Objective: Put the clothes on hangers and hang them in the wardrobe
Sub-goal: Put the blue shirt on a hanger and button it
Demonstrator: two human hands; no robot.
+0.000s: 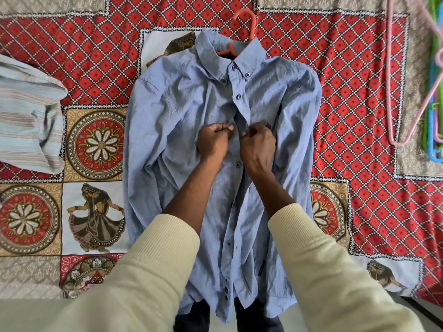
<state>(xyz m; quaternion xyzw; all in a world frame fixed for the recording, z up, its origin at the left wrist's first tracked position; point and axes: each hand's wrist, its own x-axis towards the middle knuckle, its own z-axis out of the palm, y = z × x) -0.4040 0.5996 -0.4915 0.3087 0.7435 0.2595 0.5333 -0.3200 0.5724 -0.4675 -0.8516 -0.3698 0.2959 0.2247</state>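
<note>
Head view: a blue shirt (191,111) lies front-up on a bed covered by a red patterned bedspread (359,92), collar toward 12 o'clock and hem hanging over the near edge at 6 o'clock. An orange hanger (242,22) sits inside the shirt's neck, its hook sticking out past the collar at 12 o'clock and one arm showing in the open neck. The shirt is wrinkled, sleeves folded down along its sides; the collar-tip buttons and the second placket button are done up, and more dark buttons run down the front.

At the shirt's chest, both hands work the placket. The left hand (212,142) has its grip curled tight, thumb and fingers pinching the cloth on its side of the opening. The right hand (257,144) is likewise curled, pinching the facing edge just beside it. Cream sleeves (143,271) cover both forearms and hide part of the shirt's lower front.

At 9 o'clock, well apart from the shirt, a striped shirt (28,111) lies crumpled. At 3 o'clock, a pink hanger (393,97) lies on the bedspread with green and blue hangers (431,130) beside it.
</note>
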